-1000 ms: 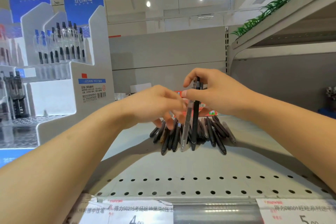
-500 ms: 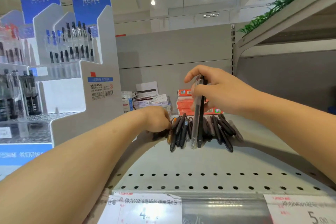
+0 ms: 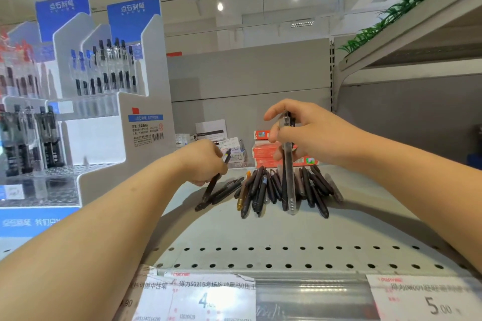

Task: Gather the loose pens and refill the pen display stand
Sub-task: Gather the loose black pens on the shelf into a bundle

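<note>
Pens fill the white tiered display stand [image 3: 109,135] at far left of the grey shop shelf [image 3: 273,237]: clear-barrelled ones with black and blue caps stand upright in its upper rows, dark ones in the lower tier, under blue header cards printed in white. Just right of the stand, my left hand [image 3: 202,163] curls its grip round a black pen [image 3: 212,185], which tilts up toward the hand with its lower end resting on the shelf. A few more dark pens lie flat beside it. At centre, the loose pens [image 3: 263,190] lie in a fanned heap on the shelf, nearly all black, with one gold-bodied pen [image 3: 243,190] on the heap's left side. Above the right part of the heap, my right hand [image 3: 300,133] pinches a small bundle of held pens [image 3: 288,164] upright, a clear-barrelled one in front and a dark one behind, their lower tips down among the heap. Behind the heap sit white boxes [image 3: 211,129] and red boxes [image 3: 271,151] against the grey back panel. Along the shelf's front edge run price labels [image 3: 198,297], and at far right an upper shelf carries green artificial foliage [image 3: 407,0].
</note>
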`<move>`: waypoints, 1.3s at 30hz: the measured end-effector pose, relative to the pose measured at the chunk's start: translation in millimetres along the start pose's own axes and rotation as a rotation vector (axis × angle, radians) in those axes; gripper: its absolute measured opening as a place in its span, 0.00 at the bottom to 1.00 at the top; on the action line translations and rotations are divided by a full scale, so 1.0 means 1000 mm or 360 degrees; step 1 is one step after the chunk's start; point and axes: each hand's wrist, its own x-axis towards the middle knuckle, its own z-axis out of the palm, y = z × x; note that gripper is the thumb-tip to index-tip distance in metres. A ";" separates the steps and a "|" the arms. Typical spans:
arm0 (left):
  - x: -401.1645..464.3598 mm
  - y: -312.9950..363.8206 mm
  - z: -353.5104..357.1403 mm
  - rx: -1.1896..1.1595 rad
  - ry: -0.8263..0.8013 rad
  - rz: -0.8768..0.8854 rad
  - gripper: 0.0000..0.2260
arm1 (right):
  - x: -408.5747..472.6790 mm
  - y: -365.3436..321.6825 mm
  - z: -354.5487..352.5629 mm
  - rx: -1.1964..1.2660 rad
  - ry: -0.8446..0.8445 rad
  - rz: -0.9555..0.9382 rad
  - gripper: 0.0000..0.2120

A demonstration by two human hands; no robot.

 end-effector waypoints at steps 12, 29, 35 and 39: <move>-0.036 0.039 0.001 -0.1003 -0.0180 0.0813 0.11 | 0.004 0.003 -0.003 -0.0133 0.0071 -0.0081 0.22; -0.011 0.007 -0.007 -0.0032 0.0263 0.0434 0.09 | 0.002 0.005 -0.006 -0.0197 0.0041 -0.0250 0.07; 0.000 -0.007 0.008 0.0644 -0.0342 0.0060 0.16 | 0.003 0.005 -0.005 -0.0368 0.0013 -0.0279 0.08; -0.004 -0.003 0.002 0.0671 -0.0217 0.0036 0.13 | 0.003 0.004 -0.005 -0.0362 -0.0003 -0.0276 0.08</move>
